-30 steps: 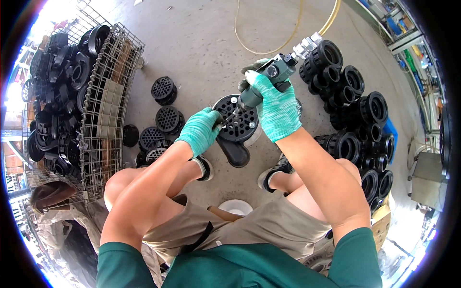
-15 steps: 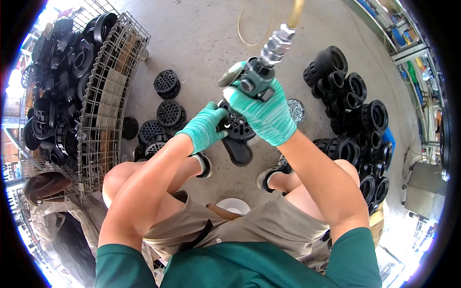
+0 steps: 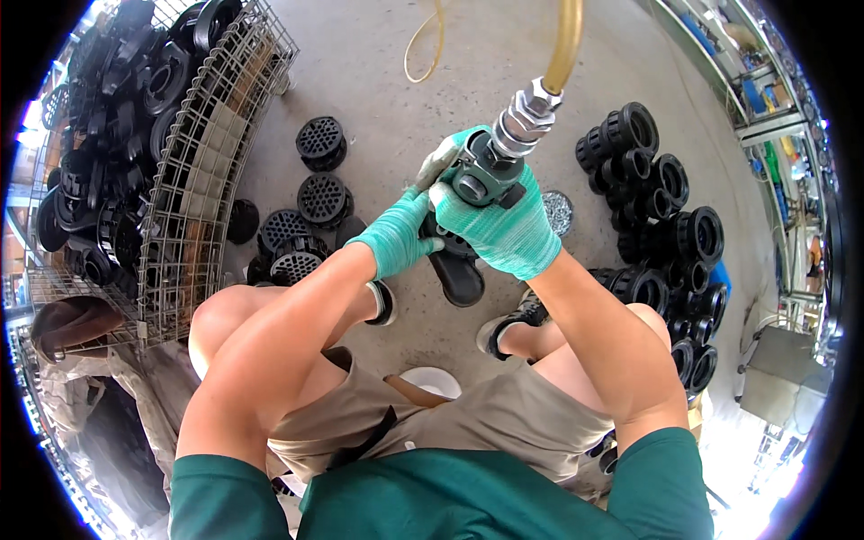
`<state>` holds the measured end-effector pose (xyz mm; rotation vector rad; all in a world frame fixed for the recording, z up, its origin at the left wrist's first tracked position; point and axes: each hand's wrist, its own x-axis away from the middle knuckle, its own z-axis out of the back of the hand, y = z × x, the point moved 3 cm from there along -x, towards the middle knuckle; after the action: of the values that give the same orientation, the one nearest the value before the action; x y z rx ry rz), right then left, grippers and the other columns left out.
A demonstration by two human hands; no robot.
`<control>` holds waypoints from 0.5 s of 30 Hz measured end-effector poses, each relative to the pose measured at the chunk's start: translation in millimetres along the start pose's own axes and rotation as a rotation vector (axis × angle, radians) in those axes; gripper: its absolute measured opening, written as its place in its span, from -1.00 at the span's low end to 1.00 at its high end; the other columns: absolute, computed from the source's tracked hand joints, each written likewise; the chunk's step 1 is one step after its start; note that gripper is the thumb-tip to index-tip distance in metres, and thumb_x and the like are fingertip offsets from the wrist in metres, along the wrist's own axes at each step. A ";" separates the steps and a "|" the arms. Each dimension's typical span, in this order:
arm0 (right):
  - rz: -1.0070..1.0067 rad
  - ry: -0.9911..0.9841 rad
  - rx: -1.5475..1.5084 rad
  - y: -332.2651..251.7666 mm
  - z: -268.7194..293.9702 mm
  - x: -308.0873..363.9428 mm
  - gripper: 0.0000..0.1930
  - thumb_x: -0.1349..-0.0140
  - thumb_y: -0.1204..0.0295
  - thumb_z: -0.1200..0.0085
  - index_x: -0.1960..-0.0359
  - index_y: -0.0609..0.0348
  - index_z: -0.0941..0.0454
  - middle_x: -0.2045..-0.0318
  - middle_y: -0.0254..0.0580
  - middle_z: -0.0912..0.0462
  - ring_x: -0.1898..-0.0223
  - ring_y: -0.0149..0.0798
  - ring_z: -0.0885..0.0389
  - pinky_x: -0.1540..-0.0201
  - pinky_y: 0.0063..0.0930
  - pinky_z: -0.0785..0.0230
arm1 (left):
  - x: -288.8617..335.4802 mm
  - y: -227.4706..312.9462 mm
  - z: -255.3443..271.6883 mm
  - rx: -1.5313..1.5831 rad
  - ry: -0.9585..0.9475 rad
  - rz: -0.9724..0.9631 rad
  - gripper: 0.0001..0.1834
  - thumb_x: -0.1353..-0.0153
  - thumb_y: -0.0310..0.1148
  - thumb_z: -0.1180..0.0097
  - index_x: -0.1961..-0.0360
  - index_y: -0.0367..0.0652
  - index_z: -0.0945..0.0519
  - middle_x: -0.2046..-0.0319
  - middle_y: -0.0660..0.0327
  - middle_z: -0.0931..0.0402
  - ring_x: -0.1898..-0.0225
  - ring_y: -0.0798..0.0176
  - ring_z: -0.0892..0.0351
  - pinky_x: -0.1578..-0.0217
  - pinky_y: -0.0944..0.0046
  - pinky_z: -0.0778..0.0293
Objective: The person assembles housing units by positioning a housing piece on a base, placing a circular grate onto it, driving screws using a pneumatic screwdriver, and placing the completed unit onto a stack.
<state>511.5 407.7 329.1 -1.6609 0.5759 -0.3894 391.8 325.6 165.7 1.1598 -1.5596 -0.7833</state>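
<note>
My right hand, in a green glove, grips a grey pneumatic tool whose metal coupling joins a yellow air hose running up and away. Just below it a black plastic part sits over the concrete floor, mostly hidden by both hands. My left hand, also gloved in green, holds that part at its left side. I am crouched, with both knees and shoes in view under my arms.
A wire cage full of black plastic fittings stands at the left. Several black perforated discs lie on the floor beside it. A pile of black flanged fittings lies at the right. A small dish of screws sits by my right hand.
The tool has tipped upright and come closer to the camera, its hose now pointing up. Both hands stayed on the black part, and the view shifted slightly.
</note>
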 end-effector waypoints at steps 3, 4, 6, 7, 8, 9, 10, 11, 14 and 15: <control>0.029 0.039 0.096 -1.9 2.7 2.1 -0.68 -0.13 0.63 -0.27 0.07 0.15 -0.54 0.26 -0.37 -0.65 0.25 -0.49 -0.59 0.09 -0.49 -0.54 | -11.8 -14.0 6.9 -0.045 -0.077 0.045 0.01 -0.09 -0.75 -0.24 -0.51 -0.12 -0.01 -0.26 0.23 -0.31 -0.12 0.28 -0.38 -0.31 0.28 -0.29; 0.027 0.042 0.100 1.2 5.5 2.9 -0.68 -0.13 0.63 -0.27 0.07 0.15 -0.54 0.26 -0.37 -0.65 0.25 -0.49 -0.59 0.09 -0.49 -0.54 | -11.8 -14.2 2.8 0.057 -0.053 0.093 0.00 -0.08 -0.73 -0.27 -0.50 -0.13 -0.04 -0.28 0.21 -0.31 -0.14 0.27 -0.38 -0.32 0.27 -0.28; 0.049 0.014 0.039 7.8 7.1 4.2 -0.66 -0.13 0.63 -0.27 0.05 0.16 -0.55 0.26 -0.37 -0.65 0.26 -0.50 -0.57 0.10 -0.51 -0.52 | -19.6 -25.4 3.9 0.154 -0.031 0.141 -0.01 -0.06 -0.71 -0.29 -0.50 -0.14 -0.08 -0.31 0.18 -0.31 -0.16 0.27 -0.37 -0.33 0.26 -0.27; 0.059 -0.005 0.029 4.4 -2.9 -0.2 -0.66 -0.13 0.63 -0.27 0.05 0.16 -0.55 0.26 -0.37 -0.65 0.26 -0.50 -0.57 0.10 -0.51 -0.52 | -30.0 -48.0 24.1 0.150 -0.030 0.006 -0.03 -0.04 -0.66 -0.33 -0.48 -0.14 -0.13 -0.28 0.16 -0.35 -0.15 0.25 -0.40 -0.31 0.25 -0.31; 0.035 -0.013 0.094 4.2 -4.7 0.9 -0.70 -0.11 0.65 -0.22 0.10 0.16 -0.52 0.26 -0.32 -0.65 0.24 -0.43 -0.59 0.09 -0.46 -0.52 | -32.8 -50.0 22.9 0.153 -0.044 -0.055 -0.03 -0.04 -0.64 -0.35 -0.47 -0.14 -0.15 -0.26 0.15 -0.37 -0.15 0.24 -0.41 -0.30 0.24 -0.32; 0.011 -0.021 0.158 4.6 -5.4 1.8 -0.72 -0.10 0.68 -0.17 0.16 0.15 -0.50 0.26 -0.27 -0.65 0.21 -0.36 -0.60 0.08 -0.41 -0.52 | -36.5 -51.2 22.5 0.154 -0.058 -0.119 -0.04 -0.03 -0.61 -0.37 -0.46 -0.14 -0.17 -0.24 0.14 -0.39 -0.14 0.23 -0.42 -0.29 0.24 -0.34; 0.010 -0.017 0.160 5.7 -4.3 2.2 -0.72 -0.10 0.68 -0.17 0.16 0.15 -0.50 0.26 -0.27 -0.65 0.21 -0.36 -0.60 0.08 -0.41 -0.52 | -35.5 -54.9 23.5 0.089 -0.051 -0.138 -0.03 -0.02 -0.57 -0.39 -0.46 -0.13 -0.18 -0.23 0.14 -0.42 -0.15 0.22 -0.42 -0.28 0.24 -0.34; 0.005 -0.032 0.116 7.0 -4.1 2.2 -0.73 -0.10 0.68 -0.17 0.16 0.15 -0.50 0.26 -0.27 -0.64 0.22 -0.36 -0.60 0.08 -0.41 -0.51 | -36.7 -57.9 24.2 0.056 -0.048 -0.148 -0.02 -0.01 -0.55 -0.41 -0.46 -0.13 -0.18 -0.23 0.14 -0.43 -0.15 0.21 -0.42 -0.28 0.24 -0.34; 0.019 -0.054 0.058 4.7 -5.8 -0.6 -0.74 -0.10 0.68 -0.18 0.18 0.15 -0.50 0.28 -0.28 -0.64 0.23 -0.36 -0.59 0.08 -0.41 -0.50 | -44.7 -73.2 30.0 0.070 -0.056 -0.174 -0.05 0.00 -0.54 -0.41 -0.44 -0.11 -0.21 -0.22 0.15 -0.45 -0.17 0.19 -0.42 -0.28 0.23 -0.35; 0.026 -0.063 0.064 4.8 -8.9 -3.0 -0.74 -0.10 0.68 -0.18 0.18 0.15 -0.50 0.28 -0.28 -0.64 0.23 -0.36 -0.59 0.07 -0.41 -0.50 | -46.7 -80.3 36.8 0.090 -0.055 -0.184 -0.06 0.00 -0.54 -0.41 -0.43 -0.10 -0.22 -0.22 0.16 -0.45 -0.18 0.18 -0.43 -0.28 0.23 -0.35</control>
<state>503.4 401.7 326.1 -1.5970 0.5325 -0.3323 382.3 340.8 67.4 1.3723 -1.5617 -0.8799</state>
